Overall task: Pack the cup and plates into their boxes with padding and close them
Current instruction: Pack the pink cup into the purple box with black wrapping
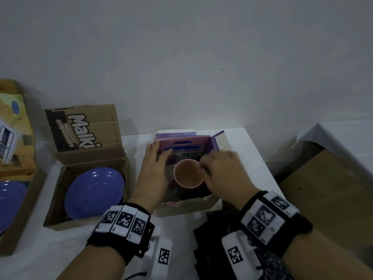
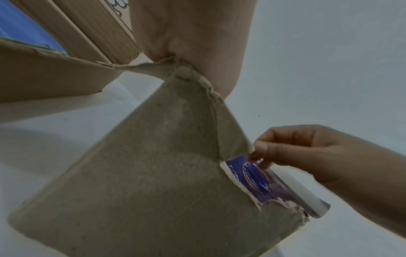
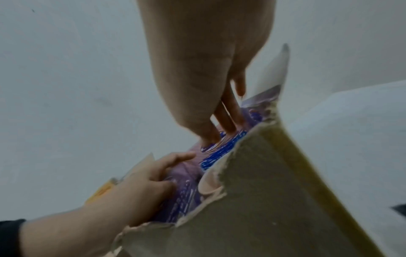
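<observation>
A pink cup (image 1: 187, 176) stands upright inside a small pink and purple box (image 1: 191, 205) at the middle of the white table. My left hand (image 1: 155, 158) lies flat on the box's left flap, with straight fingers touching the printed far flap (image 1: 181, 143). My right hand (image 1: 207, 164) hovers over the cup's right side with curled fingers. In the left wrist view, my right hand (image 2: 263, 153) pinches the top edge of that printed flap (image 2: 255, 175). The cup's rim (image 3: 208, 184) shows below my right fingers (image 3: 228, 118). Blue plates (image 1: 94, 193) sit in an open brown box (image 1: 60, 223) on the left.
Another blue plate (image 1: 10, 201) lies in a box at the far left edge. Dark padding material (image 1: 214, 239) sits near my right wrist. A large brown carton (image 1: 323, 199) stands off the table's right edge. The wall is close behind the table.
</observation>
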The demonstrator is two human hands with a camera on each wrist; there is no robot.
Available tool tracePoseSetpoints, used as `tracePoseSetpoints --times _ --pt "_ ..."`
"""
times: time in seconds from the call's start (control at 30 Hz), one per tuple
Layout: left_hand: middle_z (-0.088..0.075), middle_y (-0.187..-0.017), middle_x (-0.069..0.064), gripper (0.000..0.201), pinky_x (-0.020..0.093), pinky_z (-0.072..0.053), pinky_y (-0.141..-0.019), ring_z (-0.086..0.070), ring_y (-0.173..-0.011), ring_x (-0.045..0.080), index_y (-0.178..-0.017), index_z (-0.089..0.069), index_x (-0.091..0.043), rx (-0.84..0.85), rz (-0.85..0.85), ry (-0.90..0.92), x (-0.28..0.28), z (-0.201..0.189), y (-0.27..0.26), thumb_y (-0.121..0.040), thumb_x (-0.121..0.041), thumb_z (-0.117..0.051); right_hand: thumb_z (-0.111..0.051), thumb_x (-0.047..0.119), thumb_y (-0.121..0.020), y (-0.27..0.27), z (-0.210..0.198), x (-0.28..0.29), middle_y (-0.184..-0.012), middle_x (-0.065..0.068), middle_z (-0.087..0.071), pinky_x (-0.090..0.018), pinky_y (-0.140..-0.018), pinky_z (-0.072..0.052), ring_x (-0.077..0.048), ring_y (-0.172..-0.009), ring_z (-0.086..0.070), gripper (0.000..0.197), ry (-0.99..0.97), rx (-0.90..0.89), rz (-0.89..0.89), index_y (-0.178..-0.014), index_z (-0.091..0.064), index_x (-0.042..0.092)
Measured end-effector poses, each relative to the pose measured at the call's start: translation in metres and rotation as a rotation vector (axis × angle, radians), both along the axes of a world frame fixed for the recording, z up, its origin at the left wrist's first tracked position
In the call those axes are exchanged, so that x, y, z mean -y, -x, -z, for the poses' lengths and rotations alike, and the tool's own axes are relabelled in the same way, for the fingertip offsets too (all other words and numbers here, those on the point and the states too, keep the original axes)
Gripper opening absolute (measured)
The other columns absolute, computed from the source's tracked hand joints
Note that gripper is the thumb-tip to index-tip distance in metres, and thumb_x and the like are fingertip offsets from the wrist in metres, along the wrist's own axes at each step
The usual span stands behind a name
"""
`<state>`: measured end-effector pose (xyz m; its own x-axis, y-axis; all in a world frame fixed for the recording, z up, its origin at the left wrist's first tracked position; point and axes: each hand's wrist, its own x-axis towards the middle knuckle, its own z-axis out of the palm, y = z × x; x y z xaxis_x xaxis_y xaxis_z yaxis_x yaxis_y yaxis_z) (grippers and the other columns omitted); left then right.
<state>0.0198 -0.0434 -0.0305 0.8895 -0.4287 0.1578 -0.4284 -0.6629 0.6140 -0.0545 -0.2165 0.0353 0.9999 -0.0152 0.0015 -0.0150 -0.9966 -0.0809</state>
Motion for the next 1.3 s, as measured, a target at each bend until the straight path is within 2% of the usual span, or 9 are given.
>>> tracePoseSetpoints --times 0.13,0.4,0.57,0.67,0.77,0.93,1.13,1.23,1.3 --pt "-0.007 -0.159 -0.003 0.079 0.034 -0.028 -0.113 -0.019 -0.144 0.020 -0.144 -0.034 -0.014 -0.094 -0.030 0.044 -0.001 -0.001 -0.001 -0.074 0.018 -0.048 -0.052 0.016 -0.089 0.012 0.016 0.020 -0.105 -0.008 -0.063 -0.038 -0.078 -0.051 -0.026 -0.089 -0.062 0.032 -0.351 0.035 0.309 -0.119 -0.043 0.019" --pt "-0.006 -0.159 -0.005 0.071 0.017 -0.025 -0.104 -0.018 -0.140 0.006 -0.134 -0.050 -0.017 -0.088 0.008 0.075 -0.008 -0.006 0.013 -0.075 0.022 -0.045 -0.061 0.024 -0.089 0.028 0.024 0.029 -0.100 0.000 -0.067 -0.043 -0.076 -0.056 -0.023 -0.082 -0.066 0.032 -0.713 0.000 0.357 -0.116 -0.045 0.025" --pt "-0.018 -0.157 0.000 0.063 0.014 -0.022 -0.103 -0.024 -0.141 0.013 -0.127 -0.056 -0.013 0.004 -0.027 0.114 -0.004 -0.003 0.015 -0.076 0.021 -0.041 -0.048 0.063 -0.084 0.068 0.017 0.039 -0.068 0.007 -0.054 -0.030 -0.059 -0.042 -0.013 -0.061 -0.053 0.045 -0.577 0.031 0.324 -0.091 -0.044 0.019" --pt "-0.022 -0.156 0.002 0.059 0.010 -0.020 -0.103 -0.024 -0.141 0.011 -0.121 -0.061 -0.011 -0.007 -0.053 0.152 -0.003 0.000 0.015 -0.076 0.021 -0.041 -0.068 0.068 -0.064 0.104 0.028 0.041 -0.091 0.011 -0.049 -0.027 -0.069 -0.044 -0.010 -0.080 -0.051 0.056 -0.454 -0.272 0.154 -0.099 -0.044 0.031" --pt "-0.026 -0.154 0.003 0.057 0.002 -0.017 -0.100 -0.023 -0.135 0.001 -0.117 -0.063 -0.009 -0.003 -0.058 0.170 -0.002 0.002 0.013 -0.074 0.022 -0.042 -0.075 0.057 -0.062 0.127 0.052 0.040 -0.108 0.011 -0.032 -0.030 -0.084 -0.046 -0.012 -0.100 -0.043 0.071 -0.238 -0.501 0.016 -0.120 -0.041 0.035" --pt "-0.028 -0.153 0.008 0.052 -0.012 -0.010 -0.089 -0.022 -0.127 0.000 -0.112 -0.065 -0.004 -0.003 -0.059 0.175 -0.002 0.000 0.013 -0.074 0.024 -0.042 -0.067 0.041 -0.081 0.128 0.060 0.041 -0.093 0.010 -0.043 -0.030 -0.080 -0.046 -0.011 -0.092 -0.045 0.020 -0.279 -0.332 0.052 -0.088 -0.057 0.025" --pt "-0.028 -0.153 0.003 0.050 0.005 -0.018 -0.097 -0.030 -0.138 0.017 -0.111 -0.065 -0.007 -0.037 -0.084 0.151 -0.002 -0.002 0.016 -0.077 0.021 -0.043 -0.072 0.053 -0.066 0.127 0.058 0.044 -0.120 0.009 -0.045 -0.038 -0.096 -0.032 -0.015 -0.115 -0.035 0.067 -0.069 -0.423 0.077 -0.121 -0.041 0.033" --pt "-0.028 -0.153 0.002 0.049 0.011 -0.021 -0.101 -0.031 -0.138 0.016 -0.109 -0.065 -0.008 -0.054 -0.086 0.158 -0.003 -0.002 0.015 -0.077 0.021 -0.043 -0.067 0.045 -0.076 0.124 0.053 0.041 -0.106 0.008 -0.054 -0.034 -0.089 -0.035 -0.013 -0.105 -0.042 0.038 -0.077 -0.300 0.008 -0.108 -0.054 0.028" --pt "-0.029 -0.152 0.002 0.049 0.011 -0.020 -0.103 -0.030 -0.138 0.015 -0.107 -0.066 -0.008 -0.063 -0.084 0.171 -0.003 -0.001 0.015 -0.076 0.022 -0.043 -0.065 0.028 -0.078 0.122 0.041 0.040 -0.087 0.009 -0.052 -0.031 -0.076 -0.038 -0.011 -0.085 -0.046 0.017 -0.300 -0.189 -0.017 -0.084 -0.050 0.031"
